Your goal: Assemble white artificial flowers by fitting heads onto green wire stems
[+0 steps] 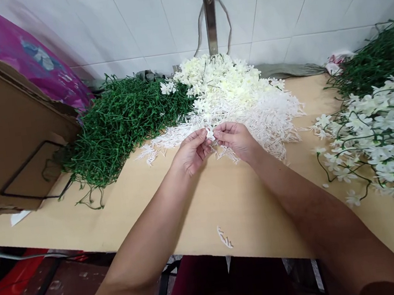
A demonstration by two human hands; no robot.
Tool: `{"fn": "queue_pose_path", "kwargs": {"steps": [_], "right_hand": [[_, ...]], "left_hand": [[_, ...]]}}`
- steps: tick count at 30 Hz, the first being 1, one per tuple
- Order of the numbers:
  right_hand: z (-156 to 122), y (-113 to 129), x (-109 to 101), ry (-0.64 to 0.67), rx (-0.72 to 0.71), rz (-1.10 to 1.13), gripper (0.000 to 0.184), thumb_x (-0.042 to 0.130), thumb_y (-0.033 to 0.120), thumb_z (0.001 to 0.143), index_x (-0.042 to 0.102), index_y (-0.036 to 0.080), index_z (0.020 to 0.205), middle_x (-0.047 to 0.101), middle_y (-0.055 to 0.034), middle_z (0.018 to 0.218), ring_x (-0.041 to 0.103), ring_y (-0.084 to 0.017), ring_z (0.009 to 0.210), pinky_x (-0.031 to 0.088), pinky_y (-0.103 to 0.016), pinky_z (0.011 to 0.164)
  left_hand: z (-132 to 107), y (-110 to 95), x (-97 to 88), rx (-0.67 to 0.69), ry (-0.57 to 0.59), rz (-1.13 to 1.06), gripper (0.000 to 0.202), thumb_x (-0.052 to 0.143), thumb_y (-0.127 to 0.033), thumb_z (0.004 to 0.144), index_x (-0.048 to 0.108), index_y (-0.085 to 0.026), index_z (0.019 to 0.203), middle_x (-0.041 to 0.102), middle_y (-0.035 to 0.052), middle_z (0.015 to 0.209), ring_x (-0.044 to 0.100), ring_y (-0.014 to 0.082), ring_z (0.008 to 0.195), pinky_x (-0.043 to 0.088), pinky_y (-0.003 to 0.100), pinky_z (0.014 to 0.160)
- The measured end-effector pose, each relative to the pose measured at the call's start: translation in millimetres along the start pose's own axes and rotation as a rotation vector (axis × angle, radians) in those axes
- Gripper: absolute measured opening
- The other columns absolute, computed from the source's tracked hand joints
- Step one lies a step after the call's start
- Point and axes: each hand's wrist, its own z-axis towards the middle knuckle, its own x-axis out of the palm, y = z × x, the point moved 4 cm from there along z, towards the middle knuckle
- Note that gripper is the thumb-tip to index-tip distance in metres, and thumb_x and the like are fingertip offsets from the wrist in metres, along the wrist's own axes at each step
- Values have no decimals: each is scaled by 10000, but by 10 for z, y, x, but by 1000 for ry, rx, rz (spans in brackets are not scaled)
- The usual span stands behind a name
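Observation:
A small white flower piece [210, 133] is pinched between my two hands, its exact shape partly covered by fingertips. My left hand [194, 150] grips it from the left, fingers curled. From the right, my right hand [235, 138] holds the same piece between thumb and forefinger. Just behind my hands spreads a heap of thin white plastic pieces [269, 118]. Cream-white artificial blossoms [224, 78] are piled beyond it against the wall. One loose white branched piece [225, 237] lies near the table's front edge.
Green artificial stems [121, 121] form a heap at left, beside a cardboard box [1, 125]. Stemmed white flowers [381, 142] lie at right, with more green stems [381, 60] behind. A metal bracket [211, 22] stands upright at the tiled wall. The wooden tabletop [225, 197] ends close to my body.

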Motion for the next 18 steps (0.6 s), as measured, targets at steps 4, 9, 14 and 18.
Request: {"fn": "queue_pose_path", "kwargs": {"steps": [4,9,14,18], "right_hand": [[-6,-32,30,54,-25,-56,389,866,410,462,642,170,670,588,39,589,487,-69,560,420,-239,580],[-13,-64,57,35,-49,-115,371,852,420,477,636,177,656,589,31,588,492,-81,563,431,-250,578],[-60,-29,126,65,-52,-108,393,854,457,481,631,188,661,596,26,592,515,-94,566,462,-271,601],[-78,-18,156,61,-67,-108,398,853,467,489,627,188,660,607,22,596,520,-94,566,467,-271,603]], "left_hand": [[45,-12,-35,22,-1,37,160,742,-129,712,585,-140,689,559,-42,515,517,29,454,409,108,438],[62,-1,-63,55,2,12,232,791,-154,635,559,-150,644,529,-52,529,490,39,474,388,140,440],[28,33,-38,29,64,-30,187,752,-117,654,569,-151,664,534,-51,553,500,46,513,465,169,533],[19,26,-35,24,55,-82,172,724,-98,673,559,-144,670,534,-50,565,485,36,500,454,158,521]]}}
